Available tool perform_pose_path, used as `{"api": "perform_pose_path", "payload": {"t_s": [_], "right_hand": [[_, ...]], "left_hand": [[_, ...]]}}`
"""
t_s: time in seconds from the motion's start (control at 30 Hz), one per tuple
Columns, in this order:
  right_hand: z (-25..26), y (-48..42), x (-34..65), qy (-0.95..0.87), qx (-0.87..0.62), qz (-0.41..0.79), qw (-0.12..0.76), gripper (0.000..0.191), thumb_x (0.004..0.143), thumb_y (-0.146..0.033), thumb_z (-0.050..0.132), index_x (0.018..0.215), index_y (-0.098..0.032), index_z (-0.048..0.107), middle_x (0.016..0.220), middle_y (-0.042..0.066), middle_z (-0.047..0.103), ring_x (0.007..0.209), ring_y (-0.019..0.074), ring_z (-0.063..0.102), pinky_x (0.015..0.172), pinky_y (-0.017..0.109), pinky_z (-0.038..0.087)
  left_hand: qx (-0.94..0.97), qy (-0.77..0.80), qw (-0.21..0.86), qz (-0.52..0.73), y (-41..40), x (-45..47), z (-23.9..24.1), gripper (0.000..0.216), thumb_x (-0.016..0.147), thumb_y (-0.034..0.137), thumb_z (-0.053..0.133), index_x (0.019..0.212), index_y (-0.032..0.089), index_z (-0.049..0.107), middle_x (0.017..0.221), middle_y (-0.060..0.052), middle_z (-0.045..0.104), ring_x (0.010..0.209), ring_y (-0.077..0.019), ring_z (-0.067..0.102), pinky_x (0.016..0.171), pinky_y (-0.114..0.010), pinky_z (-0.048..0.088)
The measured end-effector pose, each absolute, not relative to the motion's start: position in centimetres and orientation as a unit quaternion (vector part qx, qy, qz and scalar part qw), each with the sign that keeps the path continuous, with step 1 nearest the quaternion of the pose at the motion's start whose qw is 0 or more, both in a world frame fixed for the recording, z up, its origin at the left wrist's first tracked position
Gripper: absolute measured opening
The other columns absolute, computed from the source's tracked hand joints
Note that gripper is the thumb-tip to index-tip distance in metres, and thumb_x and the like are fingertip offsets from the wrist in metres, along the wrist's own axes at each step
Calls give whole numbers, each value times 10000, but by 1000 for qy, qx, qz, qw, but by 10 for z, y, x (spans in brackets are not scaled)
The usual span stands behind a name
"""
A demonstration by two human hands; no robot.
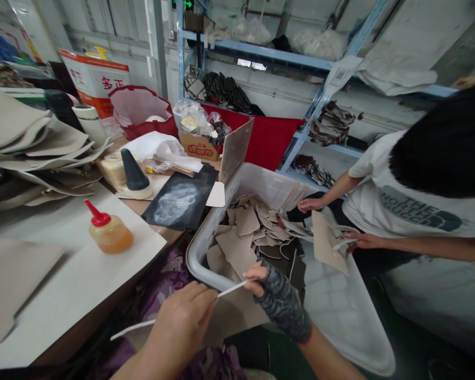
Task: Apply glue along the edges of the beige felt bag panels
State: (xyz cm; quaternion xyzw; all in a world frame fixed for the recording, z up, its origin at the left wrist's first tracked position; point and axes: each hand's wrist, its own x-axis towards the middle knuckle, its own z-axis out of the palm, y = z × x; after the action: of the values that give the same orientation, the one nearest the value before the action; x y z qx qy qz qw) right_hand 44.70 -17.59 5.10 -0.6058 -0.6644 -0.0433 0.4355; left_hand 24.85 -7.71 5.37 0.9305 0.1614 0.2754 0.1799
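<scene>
A thin white strip (232, 289) runs between my two hands, and its loose end passes out to the left. My bare left hand (184, 319) is closed around it. My right hand (275, 293), in a grey fingerless knit glove, pinches the strip farther along. Below my hands lies a beige leather-like panel (237, 316), partly hidden by them; whether the strip is joined to it I cannot tell. Just beyond is a white plastic bin (209, 279) holding many flat beige pieces (237, 248).
A co-worker (404, 206) across the bin holds a beige piece (328, 243). On the table (103, 295) at left stand a red-tipped glue bottle (110, 232), a black cone (134, 171), a dusty black sheet (182, 198) and stacked beige panels (31, 137). Blue shelving (257, 47) stands behind.
</scene>
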Motion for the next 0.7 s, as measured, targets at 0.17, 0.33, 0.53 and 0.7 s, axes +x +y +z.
{"api": "perform_pose_path", "payload": {"t_s": [0.17,0.33,0.53,0.7], "right_hand": [[46,-175,452,-720,-573,-42,390,259,982,-332,442,904,-205,654,817,41,661,806,168,623,707,289,522],[37,-169,435,-731,-548,-13,406,343,998,-335,397,797,-188,632,718,23,659,724,158,603,701,289,503],[26,-175,427,-619,-614,161,462,268,932,-414,505,878,-190,642,799,23,660,744,144,626,691,244,519],[7,-186,434,-583,-668,55,460,262,863,-411,605,1025,-207,630,892,41,699,833,180,660,751,265,544]], "left_hand": [[923,176,206,272,-80,250,47,312,931,146,348,811,187,633,690,-29,655,636,-153,622,573,-223,493],[938,145,151,278,-91,258,42,314,924,111,348,873,195,646,743,-27,687,655,-138,653,573,-198,509],[917,112,90,371,-88,255,29,317,930,124,327,834,188,623,680,-27,653,576,-141,606,542,-223,497],[908,144,166,357,-75,250,24,265,951,217,406,928,204,669,811,-48,702,744,-142,675,678,-194,538]]}}
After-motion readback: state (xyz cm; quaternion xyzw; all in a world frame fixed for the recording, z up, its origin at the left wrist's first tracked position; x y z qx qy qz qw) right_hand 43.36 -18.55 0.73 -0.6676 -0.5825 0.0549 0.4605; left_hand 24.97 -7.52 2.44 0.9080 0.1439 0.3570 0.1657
